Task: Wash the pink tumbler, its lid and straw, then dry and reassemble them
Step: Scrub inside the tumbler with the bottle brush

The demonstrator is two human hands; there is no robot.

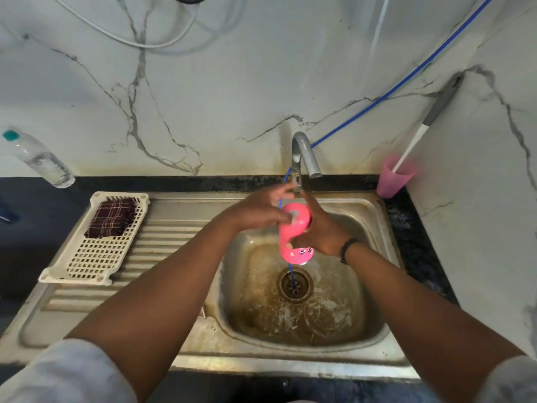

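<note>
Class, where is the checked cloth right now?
The checked cloth lies at the far end of the white basket, on the draining board left of the sink.

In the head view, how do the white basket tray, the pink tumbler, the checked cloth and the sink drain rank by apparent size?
Largest to smallest:
1. white basket tray
2. pink tumbler and checked cloth: look alike, unranked
3. sink drain
</note>
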